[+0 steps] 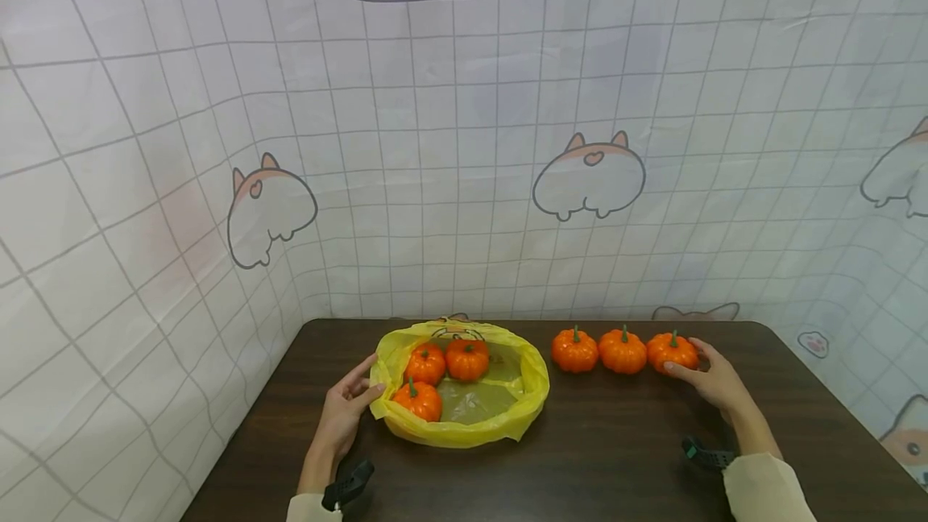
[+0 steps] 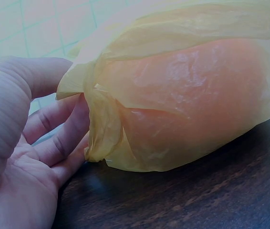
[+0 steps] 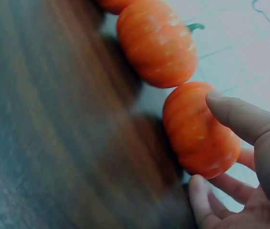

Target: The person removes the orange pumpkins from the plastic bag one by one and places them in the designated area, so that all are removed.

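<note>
A yellow plastic bag (image 1: 464, 435), its mouth spread wide, lies on the table with three small orange pumpkins (image 1: 467, 360) inside at its left and back. My left hand (image 1: 341, 413) pinches the bag's left rim between thumb and fingers; in the left wrist view the thin yellow film (image 2: 105, 119) bunches at the fingertips. Three more pumpkins stand in a row to the right of the bag. Around the rightmost pumpkin (image 3: 199, 131) my right hand (image 3: 249, 167) has its thumb and fingers, the thumb touching its surface. The pumpkin sits on the table.
The dark wooden table (image 1: 580, 457) reaches back to a white grid-patterned cloth (image 1: 464, 143) with cartoon dogs, which also hangs at both sides. The middle pumpkin (image 1: 623, 350) and the left pumpkin (image 1: 575, 350) of the row stand close together between the bag and my right hand.
</note>
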Demonstrator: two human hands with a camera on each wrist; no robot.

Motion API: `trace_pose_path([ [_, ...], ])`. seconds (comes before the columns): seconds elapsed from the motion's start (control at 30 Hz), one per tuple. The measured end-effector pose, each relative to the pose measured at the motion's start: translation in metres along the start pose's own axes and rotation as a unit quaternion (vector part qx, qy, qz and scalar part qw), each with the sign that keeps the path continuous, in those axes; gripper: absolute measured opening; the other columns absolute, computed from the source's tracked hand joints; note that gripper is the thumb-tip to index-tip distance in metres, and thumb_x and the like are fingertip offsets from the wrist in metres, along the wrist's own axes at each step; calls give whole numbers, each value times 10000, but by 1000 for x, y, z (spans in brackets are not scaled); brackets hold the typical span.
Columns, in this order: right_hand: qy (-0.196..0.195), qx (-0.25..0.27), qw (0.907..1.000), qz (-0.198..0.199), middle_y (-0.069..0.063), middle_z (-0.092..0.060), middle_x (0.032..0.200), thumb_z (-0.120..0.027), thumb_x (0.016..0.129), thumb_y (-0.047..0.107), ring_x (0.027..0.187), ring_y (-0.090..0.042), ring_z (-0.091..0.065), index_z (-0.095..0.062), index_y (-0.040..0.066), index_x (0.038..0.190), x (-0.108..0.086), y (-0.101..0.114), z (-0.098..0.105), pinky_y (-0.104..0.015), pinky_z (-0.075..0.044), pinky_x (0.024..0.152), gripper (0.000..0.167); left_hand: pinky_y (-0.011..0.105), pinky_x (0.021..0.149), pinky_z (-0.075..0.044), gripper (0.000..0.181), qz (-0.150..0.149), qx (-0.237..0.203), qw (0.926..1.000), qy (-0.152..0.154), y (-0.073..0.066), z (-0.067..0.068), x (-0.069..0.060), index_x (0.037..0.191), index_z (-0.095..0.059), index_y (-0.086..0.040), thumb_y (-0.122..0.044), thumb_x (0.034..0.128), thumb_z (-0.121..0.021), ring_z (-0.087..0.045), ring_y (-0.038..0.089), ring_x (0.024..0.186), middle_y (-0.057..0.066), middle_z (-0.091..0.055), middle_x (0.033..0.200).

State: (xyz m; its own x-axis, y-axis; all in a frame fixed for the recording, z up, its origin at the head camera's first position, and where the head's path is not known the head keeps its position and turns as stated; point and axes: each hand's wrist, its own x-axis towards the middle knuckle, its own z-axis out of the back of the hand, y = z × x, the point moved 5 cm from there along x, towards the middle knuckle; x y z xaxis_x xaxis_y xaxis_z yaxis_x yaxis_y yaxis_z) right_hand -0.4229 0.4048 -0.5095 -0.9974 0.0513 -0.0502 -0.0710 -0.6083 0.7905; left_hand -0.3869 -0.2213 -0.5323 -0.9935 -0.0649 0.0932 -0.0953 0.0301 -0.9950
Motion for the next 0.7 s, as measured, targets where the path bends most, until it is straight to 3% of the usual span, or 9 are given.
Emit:
trace_pose_path([
  [0.07, 1, 224, 9997, -12, -439, -136, 1584, -623, 1000, 492, 1416, -592, -287, -36, -55, 1614, -2, -1, 1, -630, -392, 1116, 1011, 239, 853, -553, 596, -11, 11, 10000, 7, 0, 0, 1, 1497, -543, -199, -141, 940, -745, -659, 113, 891, -8, -711, 951],
  [0.17, 27, 645, 9979, -63, -446, -113, 1584, -617, 1013, 454, 1418, -555, -330, -10, -70, 1609, -5, -1, 1, -429, -529, 1036, 999, 236, 854, -553, 597, -23, 46, 10000, 15, 0, 0, 1, 1500, -540, -200, -145, 942, -744, -659, 110, 893, -15, -712, 950],
  [0.3, 131, 1105, 9931, -370, -455, -89, 1581, -589, 1025, 460, 1434, -536, -323, 43, -90, 1596, -10, 1, 2, -285, -579, 919, 1014, 232, 856, -553, 602, -23, 49, 10000, 28, 0, 0, 0, 1505, -533, -194, -142, 942, -742, -662, 107, 895, -24, -714, 946],
  [0.4, 234, 1064, 9924, -578, -468, -69, 1573, -537, 1035, 504, 1429, -568, -292, 64, -115, 1581, -15, 10, 3, -406, -549, 1003, 1021, 230, 856, -552, 600, -17, 42, 10000, 29, 0, 0, 0, 1506, -531, -188, -132, 946, -737, -656, 103, 887, -26, -710, 940],
  [0.5, 167, 710, 9952, -659, -480, 5, 1564, -510, 1028, 554, 1425, -635, -179, 51, -115, 1581, -21, 28, 6, -626, -389, 1118, 1034, 229, 852, -551, 600, -19, 58, 10000, 2, 0, 0, 0, 1504, -533, -185, -132, 943, -739, -652, 102, 881, -25, -707, 935],
  [0.6, -127, 399, 9974, -581, -481, 73, 1553, -518, 1017, 566, 1403, -695, -45, 15, -87, 1595, -27, 55, 8, -775, -226, 1096, 1022, 232, 851, -553, 600, -13, 65, 10000, -17, -1, 0, 0, 1500, -538, -189, -138, 939, -745, -654, 108, 885, -17, -710, 937],
  [0.7, -366, 288, 9983, -348, -450, 27, 1566, -543, 1007, 564, 1397, -690, -28, -25, -47, 1610, -33, 83, 5, -795, -219, 1061, 1003, 235, 846, -557, 604, 15, 68, 10000, -5, -1, 0, -1, 1499, -540, -194, -148, 935, -751, -658, 111, 892, -11, -711, 943],
])
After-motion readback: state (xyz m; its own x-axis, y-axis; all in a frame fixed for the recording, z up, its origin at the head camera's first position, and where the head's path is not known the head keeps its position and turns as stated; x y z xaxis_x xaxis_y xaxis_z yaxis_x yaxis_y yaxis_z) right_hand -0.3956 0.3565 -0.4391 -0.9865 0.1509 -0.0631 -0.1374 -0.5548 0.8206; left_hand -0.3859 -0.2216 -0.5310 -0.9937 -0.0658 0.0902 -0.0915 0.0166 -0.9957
